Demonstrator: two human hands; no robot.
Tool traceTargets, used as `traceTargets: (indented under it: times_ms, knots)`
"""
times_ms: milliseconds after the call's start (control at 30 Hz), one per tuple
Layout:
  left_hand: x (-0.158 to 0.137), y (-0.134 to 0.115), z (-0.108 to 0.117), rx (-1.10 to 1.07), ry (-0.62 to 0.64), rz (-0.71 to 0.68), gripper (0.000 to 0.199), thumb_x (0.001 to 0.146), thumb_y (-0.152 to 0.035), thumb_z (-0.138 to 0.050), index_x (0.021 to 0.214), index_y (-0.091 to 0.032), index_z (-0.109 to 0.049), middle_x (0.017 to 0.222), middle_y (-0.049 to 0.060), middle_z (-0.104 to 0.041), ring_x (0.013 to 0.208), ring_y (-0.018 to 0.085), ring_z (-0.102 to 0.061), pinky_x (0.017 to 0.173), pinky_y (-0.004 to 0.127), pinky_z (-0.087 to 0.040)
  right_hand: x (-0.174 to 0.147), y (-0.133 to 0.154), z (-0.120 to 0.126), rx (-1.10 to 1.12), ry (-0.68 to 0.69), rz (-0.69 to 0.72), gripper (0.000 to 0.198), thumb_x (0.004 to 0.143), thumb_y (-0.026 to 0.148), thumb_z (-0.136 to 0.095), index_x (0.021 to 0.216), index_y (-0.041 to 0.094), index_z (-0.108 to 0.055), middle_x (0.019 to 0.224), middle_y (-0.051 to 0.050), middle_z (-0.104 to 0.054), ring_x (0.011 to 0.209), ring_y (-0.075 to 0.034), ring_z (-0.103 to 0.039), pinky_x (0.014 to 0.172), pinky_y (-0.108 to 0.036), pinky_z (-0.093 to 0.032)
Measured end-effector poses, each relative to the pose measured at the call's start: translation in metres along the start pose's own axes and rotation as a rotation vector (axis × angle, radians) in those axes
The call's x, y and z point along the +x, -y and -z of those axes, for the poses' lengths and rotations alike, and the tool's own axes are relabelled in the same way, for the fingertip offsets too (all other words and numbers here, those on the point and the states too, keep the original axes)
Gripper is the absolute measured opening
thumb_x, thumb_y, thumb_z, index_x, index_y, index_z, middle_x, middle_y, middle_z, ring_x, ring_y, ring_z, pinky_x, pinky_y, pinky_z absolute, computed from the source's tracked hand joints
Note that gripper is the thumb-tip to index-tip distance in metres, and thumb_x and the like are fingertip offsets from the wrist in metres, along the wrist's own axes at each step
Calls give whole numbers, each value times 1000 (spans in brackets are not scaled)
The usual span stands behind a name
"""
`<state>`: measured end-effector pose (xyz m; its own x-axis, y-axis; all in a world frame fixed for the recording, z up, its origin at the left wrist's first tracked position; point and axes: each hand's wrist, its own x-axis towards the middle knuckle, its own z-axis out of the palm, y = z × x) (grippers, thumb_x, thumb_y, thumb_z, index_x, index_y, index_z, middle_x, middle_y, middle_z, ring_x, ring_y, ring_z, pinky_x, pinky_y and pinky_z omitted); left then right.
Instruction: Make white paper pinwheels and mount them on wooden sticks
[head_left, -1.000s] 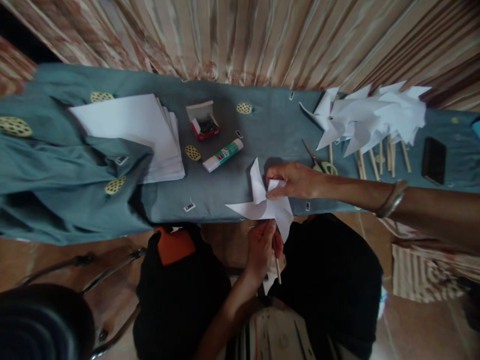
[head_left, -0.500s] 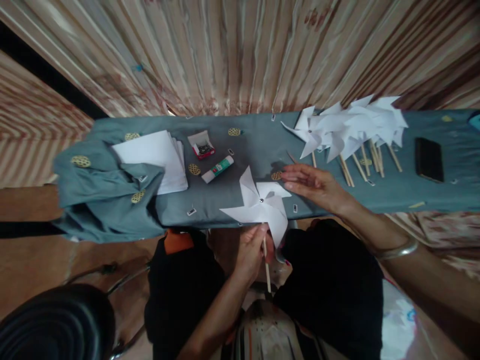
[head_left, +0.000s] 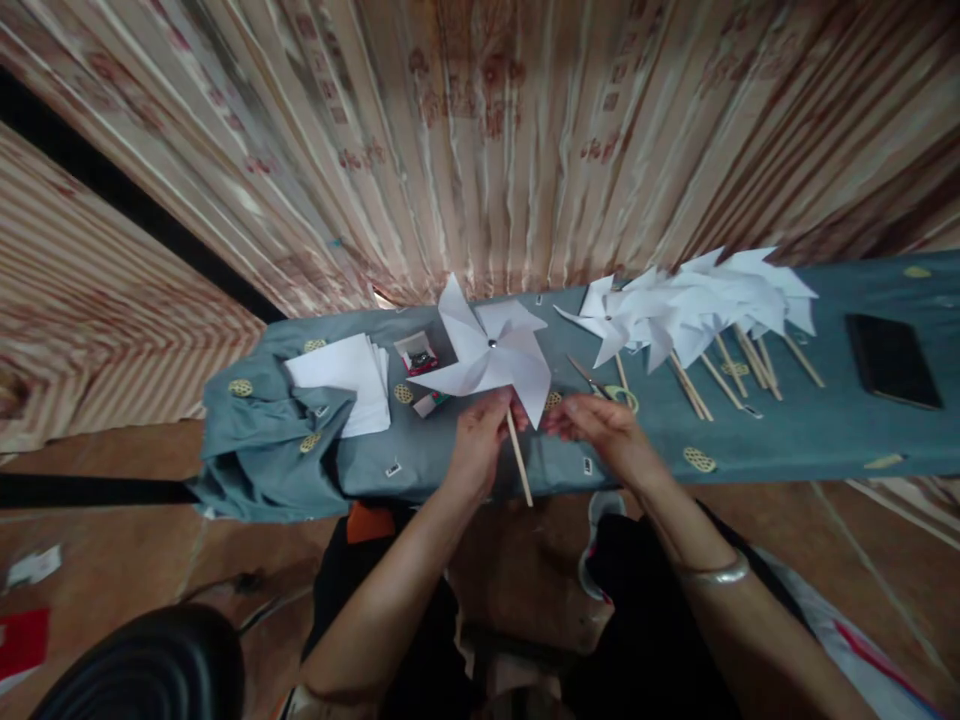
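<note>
My left hand (head_left: 484,440) is closed round the wooden stick of a white paper pinwheel (head_left: 517,350), just under its blades. The pinwheel is held up over the table, its stick (head_left: 520,465) slanting down toward me and a small metal pin at its centre. To the right of the lowest blade is my right hand (head_left: 600,428), fingers loosely bent and apart from the pinwheel, with nothing visible in them. Scissors (head_left: 619,395) with yellow-green handles lie just beyond that hand. Behind the pinwheel, a glue stick (head_left: 427,404) is partly hidden.
Several finished pinwheels (head_left: 705,300) lie overlapping at the right, near a dark phone-like object (head_left: 892,360). White paper sheets (head_left: 345,380) and a small open box of pins (head_left: 417,358) are at the left. A curtain (head_left: 480,150) hangs behind the grey-green tablecloth (head_left: 645,440).
My left hand has raised the pinwheel farther over the table, partly covering the glue stick. My right hand has drawn back toward me, its fingers more bent, uncovering the scissors. The view has shifted.
</note>
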<state>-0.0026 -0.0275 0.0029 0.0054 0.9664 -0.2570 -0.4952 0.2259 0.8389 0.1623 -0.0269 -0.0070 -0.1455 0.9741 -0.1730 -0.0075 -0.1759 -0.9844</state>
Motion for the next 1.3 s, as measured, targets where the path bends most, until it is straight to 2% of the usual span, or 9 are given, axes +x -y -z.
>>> traceTargets:
  times_ms: [100, 233, 367, 533, 767, 1033, 1133, 1233, 1300]
  knots:
    - [22, 5, -5, 56, 20, -60, 37, 66, -50, -78, 64, -16, -64, 63, -2, -59, 61, 10, -51, 63, 23, -42, -2, -4, -9, 6, 178, -66, 46, 73, 66, -71, 78, 20, -73, 78, -5, -75, 55, -11, -55, 51, -27, -42]
    - [35, 15, -7, 157, 67, -51, 36, 74, -50, -72, 64, -17, -63, 63, -2, -58, 62, 10, -50, 63, 24, -39, -2, -14, -20, 78, 256, -159, 45, 66, 61, -80, 77, 18, -71, 69, -1, -71, 49, -7, -45, 48, -24, -38]
    - [39, 19, -3, 156, 74, -21, 38, 72, -54, -73, 65, -17, -66, 63, -1, -60, 63, 11, -52, 65, 24, -41, 4, -23, -24, 118, 221, -164, 46, 64, 62, -80, 74, 18, -70, 64, 1, -68, 47, -6, -46, 46, -22, -35]
    - [44, 22, 5, 107, 52, 43, 41, 58, -47, -86, 86, -17, -78, 81, 3, -74, 76, 15, -63, 76, 27, -47, 15, -27, -20, 124, 116, -138, 46, 62, 61, -82, 76, 20, -71, 64, 0, -69, 47, -8, -49, 46, -23, -38]
    - [44, 30, 9, 197, 24, 27, 34, 52, -34, -89, 80, -15, -80, 77, 5, -76, 70, 16, -64, 70, 28, -49, 28, -33, -19, 70, 59, -27, 42, 66, 60, -79, 70, 19, -70, 63, 0, -68, 48, -9, -51, 49, -24, -41]
    - [44, 30, 16, 199, -39, 48, 31, 50, -32, -89, 75, -17, -80, 76, 5, -78, 68, 16, -66, 71, 28, -52, 26, -29, -3, -40, 155, -28, 37, 68, 55, -81, 78, 19, -76, 66, -1, -70, 56, -12, -58, 54, -25, -46]
    - [42, 31, 18, 232, -15, 53, 31, 51, -33, -90, 76, -17, -81, 80, 7, -79, 73, 17, -69, 77, 30, -53, 31, -19, 25, -25, 33, 19, 37, 70, 55, -80, 79, 19, -77, 74, -4, -76, 56, -12, -59, 52, -26, -47]
    - [38, 33, 18, 298, 29, 90, 32, 51, -34, -90, 76, -17, -81, 78, 7, -79, 70, 17, -68, 75, 30, -53, 40, -10, 56, 85, -349, 173, 32, 69, 50, -83, 86, 23, -77, 80, -3, -78, 57, -11, -60, 54, -26, -49]
    - [35, 34, 16, 326, 78, 125, 31, 50, -34, -90, 75, -18, -81, 77, 7, -79, 69, 17, -67, 73, 30, -53, 47, -5, 72, 91, -530, 326, 31, 68, 46, -85, 91, 26, -77, 90, -3, -79, 70, -14, -68, 68, -29, -56]
